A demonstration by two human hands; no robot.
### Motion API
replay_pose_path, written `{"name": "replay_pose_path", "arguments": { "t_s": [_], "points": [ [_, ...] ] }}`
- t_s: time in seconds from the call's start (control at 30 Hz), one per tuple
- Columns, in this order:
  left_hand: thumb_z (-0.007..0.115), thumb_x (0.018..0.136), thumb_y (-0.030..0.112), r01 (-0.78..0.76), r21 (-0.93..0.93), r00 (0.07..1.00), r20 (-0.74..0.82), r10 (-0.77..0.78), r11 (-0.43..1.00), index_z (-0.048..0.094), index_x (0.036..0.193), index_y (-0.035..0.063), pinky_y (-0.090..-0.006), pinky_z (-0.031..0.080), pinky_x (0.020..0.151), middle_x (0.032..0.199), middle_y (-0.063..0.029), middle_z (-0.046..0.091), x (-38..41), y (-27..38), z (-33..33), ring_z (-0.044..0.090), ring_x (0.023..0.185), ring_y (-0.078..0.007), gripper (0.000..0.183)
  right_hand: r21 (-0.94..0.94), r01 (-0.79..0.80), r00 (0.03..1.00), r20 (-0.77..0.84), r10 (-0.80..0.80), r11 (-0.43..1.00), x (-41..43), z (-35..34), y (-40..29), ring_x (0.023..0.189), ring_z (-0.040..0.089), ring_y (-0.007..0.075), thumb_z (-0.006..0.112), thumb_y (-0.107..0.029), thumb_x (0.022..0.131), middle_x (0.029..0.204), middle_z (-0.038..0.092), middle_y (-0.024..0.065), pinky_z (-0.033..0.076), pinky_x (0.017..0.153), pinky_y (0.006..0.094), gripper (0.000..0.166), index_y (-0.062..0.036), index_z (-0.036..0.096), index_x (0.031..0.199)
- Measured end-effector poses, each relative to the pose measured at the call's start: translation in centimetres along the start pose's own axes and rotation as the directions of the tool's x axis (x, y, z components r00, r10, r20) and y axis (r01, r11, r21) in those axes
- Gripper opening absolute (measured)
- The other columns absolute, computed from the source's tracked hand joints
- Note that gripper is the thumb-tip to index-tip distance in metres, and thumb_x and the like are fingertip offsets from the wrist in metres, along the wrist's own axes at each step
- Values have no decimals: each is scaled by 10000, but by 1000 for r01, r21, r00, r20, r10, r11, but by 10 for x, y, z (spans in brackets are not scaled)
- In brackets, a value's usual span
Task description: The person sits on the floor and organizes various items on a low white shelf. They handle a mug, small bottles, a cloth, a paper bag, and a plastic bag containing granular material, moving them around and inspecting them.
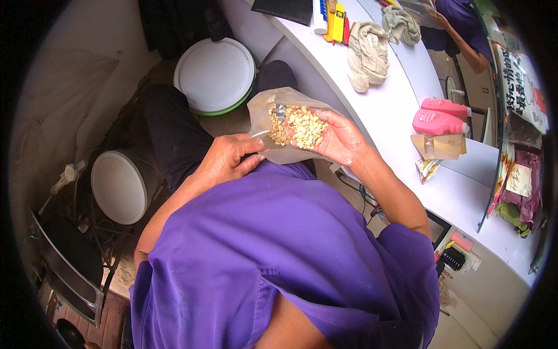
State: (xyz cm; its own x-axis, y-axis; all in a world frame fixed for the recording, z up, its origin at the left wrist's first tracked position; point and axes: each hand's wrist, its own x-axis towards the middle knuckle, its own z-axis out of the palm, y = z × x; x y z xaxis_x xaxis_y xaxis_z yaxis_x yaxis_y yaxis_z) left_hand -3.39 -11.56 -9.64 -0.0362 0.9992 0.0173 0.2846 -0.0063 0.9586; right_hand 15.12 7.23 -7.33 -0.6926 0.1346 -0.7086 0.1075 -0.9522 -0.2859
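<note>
A translucent plastic bag [287, 98] lies open-mouthed above my lap. Its near-left edge is pinched between the thumb and fingers of my left hand [237, 155]. My right hand [344, 137] reaches into the bag, palm up, and cups a heap of pale flakes [308, 128] that look like rolled oats. More flakes [279, 131] rest in the bag just left of that palm. White powdery specks cling to the fingers of both hands. The bag hides part of my right fingers.
A white counter [331, 65] curves along the right, bearing a knitted cloth [369, 56], a yellow utility knife [338, 22] and pink bottles [438, 121]. A mirror [464, 83] stands behind them. Lidded buckets [216, 74] stand at left, near a metal-framed chair [69, 270].
</note>
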Motion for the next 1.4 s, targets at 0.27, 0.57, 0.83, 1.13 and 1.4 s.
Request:
{"name": "replay_pose_path", "arguments": {
  "t_s": [0.27, 0.57, 0.83, 1.13, 1.4],
  "points": [
    [658, 758, 35, -13, 15, 1000, 6, 13, 1000, 631, 962, 43, -396, 481, 646, 819, -150, 611, 0, -1, 0, 599, 765, -349, 206, 17, 18, 999, 27, -18, 1000, -3, 1, 1, 1201, 502, 344, 444, -190, 949, 1315, 476, 228, 413, 1008, 535, 454, 60, 377, 1323],
    [654, 761, 38, -12, -8, 1000, 5, 12, 1000, 634, 989, 49, -393, 486, 656, 831, -152, 617, -1, -1, 1, 603, 771, -349, 229, -172, 100, 991, -67, -113, 980, -5, 12, 6, 1039, 604, 273, 604, -34, 873, 1172, 561, 176, 531, 881, 399, 395, 35, 456, 1233],
    [656, 760, 35, -19, -6, 1000, 7, 19, 1000, 635, 967, 37, -389, 484, 650, 824, -153, 611, -3, -3, 1, 601, 761, -348, 208, -337, 167, 947, -206, -245, 927, -2, 7, 3, 990, 622, 273, 585, -12, 875, 1115, 590, 181, 544, 857, 387, 328, 52, 496, 1184],
    [655, 759, 22, -15, -12, 1000, -4, 15, 1000, 632, 964, 30, -392, 476, 632, 807, -152, 603, -3, -2, 2, 595, 737, -344, 207, -328, 236, 929, -200, -311, 915, -3, 10, 2, 997, 621, 292, 508, 11, 901, 1103, 595, 199, 524, 902, 415, 257, 94, 509, 1144],
    [656, 765, 28, -29, 9, 1000, -9, 29, 1000, 631, 958, 35, -393, 474, 623, 804, -152, 604, -3, 0, 1, 594, 734, -345, 195, -163, 135, 973, -164, -162, 977, -4, 10, 2, 1137, 552, 321, 499, -72, 916, 1249, 526, 235, 446, 991, 448, 341, 81, 472, 1220]
  ]
}}
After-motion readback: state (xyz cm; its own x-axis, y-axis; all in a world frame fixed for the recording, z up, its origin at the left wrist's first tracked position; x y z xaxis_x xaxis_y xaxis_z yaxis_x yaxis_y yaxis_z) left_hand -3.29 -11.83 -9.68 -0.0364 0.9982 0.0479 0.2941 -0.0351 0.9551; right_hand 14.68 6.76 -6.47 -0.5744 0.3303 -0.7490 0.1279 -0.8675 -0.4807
